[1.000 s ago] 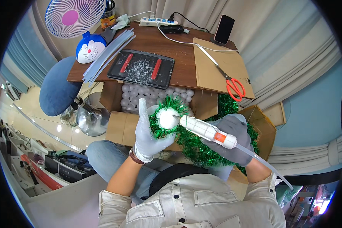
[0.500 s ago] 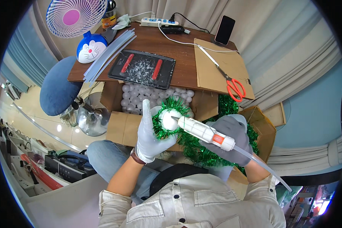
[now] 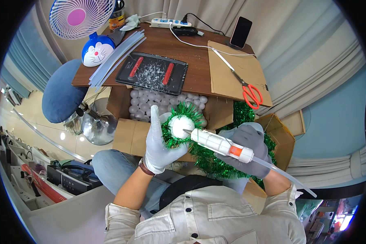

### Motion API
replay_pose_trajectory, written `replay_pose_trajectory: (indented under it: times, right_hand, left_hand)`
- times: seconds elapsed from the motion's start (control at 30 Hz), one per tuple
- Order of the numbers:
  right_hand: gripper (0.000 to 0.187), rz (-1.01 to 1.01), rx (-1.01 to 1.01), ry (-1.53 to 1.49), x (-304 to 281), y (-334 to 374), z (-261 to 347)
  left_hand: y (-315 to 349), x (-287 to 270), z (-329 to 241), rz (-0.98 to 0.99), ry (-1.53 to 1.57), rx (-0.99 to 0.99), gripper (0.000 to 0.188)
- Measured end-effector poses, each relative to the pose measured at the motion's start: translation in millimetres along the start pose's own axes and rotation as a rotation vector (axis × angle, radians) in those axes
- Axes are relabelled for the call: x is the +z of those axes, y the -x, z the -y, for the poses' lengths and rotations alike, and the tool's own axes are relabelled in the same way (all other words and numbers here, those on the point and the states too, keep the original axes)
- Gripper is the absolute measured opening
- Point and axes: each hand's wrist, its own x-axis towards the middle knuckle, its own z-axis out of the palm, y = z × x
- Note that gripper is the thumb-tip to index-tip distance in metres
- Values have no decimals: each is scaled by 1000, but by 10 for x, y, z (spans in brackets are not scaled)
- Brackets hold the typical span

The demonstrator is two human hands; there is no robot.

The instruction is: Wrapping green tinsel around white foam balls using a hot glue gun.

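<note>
My left hand [image 3: 160,153], in a white glove, cradles a white ball [image 3: 179,125] ringed with green tinsel [image 3: 191,112]; one of its fingers points up. In my grey-gloved right hand [image 3: 254,148] is a white hot glue gun [image 3: 209,141], lying aslant with its nozzle at the right side of the ball. Whether the tip touches the ball I cannot tell. A long clear glue stick [image 3: 286,177] juts from the gun's rear. More green tinsel [image 3: 219,164] hangs below the gun, running toward a box on the right.
A cardboard box [image 3: 130,137] of white balls [image 3: 152,99] sits under the table's edge. On the brown table [image 3: 197,57] are a black tray [image 3: 177,83] with red strips, glue sticks [image 3: 116,59], a fan [image 3: 97,51], scissors [image 3: 248,90] on cardboard, a power strip [image 3: 170,23] and a phone [image 3: 240,32].
The glue gun's nozzle has shifted slightly down along the ball's right side. Both hands keep their hold, and the ball has moved a touch to the left.
</note>
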Motion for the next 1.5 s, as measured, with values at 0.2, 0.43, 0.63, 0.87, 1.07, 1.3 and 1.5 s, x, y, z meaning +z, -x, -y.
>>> replay_pose_trajectory:
  times: [0.2, 0.43, 0.63, 0.87, 1.07, 1.3, 1.5]
  right_hand:
    - [33, -63, 512, -824, -17, -69, -107]
    - [39, 191, 683, -1036, 710, -1006, -913]
    - [43, 8, 735, -837, 1170, -1429, -1106]
    - [38, -38, 465, -712, 703, -554, -679]
    - [57, 481, 457, -993, 642, 25, -178]
    - [29, -118, 235, -429, 114, 108, 18]
    - [35, -165, -8, -47, -4, 69, 29]
  left_hand:
    - [30, -19, 31, -35, 63, -27, 110]
    - [54, 21, 68, -71, 47, 70, 112]
    - [44, -11, 93, -81, 74, 4, 113]
    - [-11, -40, 100, -172, 235, -111, 114]
    - [-56, -78, 48, -179, 271, -157, 112]
    - [-40, -56, 31, -18, 332, -139, 113]
    - [-38, -71, 35, 111, 374, -110, 117]
